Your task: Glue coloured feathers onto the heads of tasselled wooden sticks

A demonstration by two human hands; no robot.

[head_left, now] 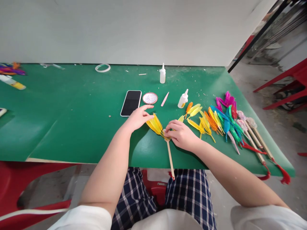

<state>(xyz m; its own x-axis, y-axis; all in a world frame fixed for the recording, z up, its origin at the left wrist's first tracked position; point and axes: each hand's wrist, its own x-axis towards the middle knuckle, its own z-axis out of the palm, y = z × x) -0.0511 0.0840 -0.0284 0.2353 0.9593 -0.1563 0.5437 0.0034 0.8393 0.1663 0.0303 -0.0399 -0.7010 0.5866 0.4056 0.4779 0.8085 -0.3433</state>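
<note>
A wooden stick (170,159) with a red tassel lies over the table's near edge, and yellow feathers (155,124) spread to the upper left from its top. My right hand (183,134) is closed, its fingertips pinching the feathers' quill ends at the stick's head; the fingers partly cover that joint. At the feathers' tips is my left hand (137,118), fingers stretched out and apart, its thumb side at the outer feather edge. Just beyond my left hand lie a smartphone (131,103) and a round dish with a red rim (150,98).
Two white glue bottles (162,76) stand on the green table (72,127), near pink tweezers (165,99). Loose feathers (213,119) and several tasselled sticks (255,140) lie at the right. A tape roll (102,68) rests by the wall. Red chairs (14,185) flank the table.
</note>
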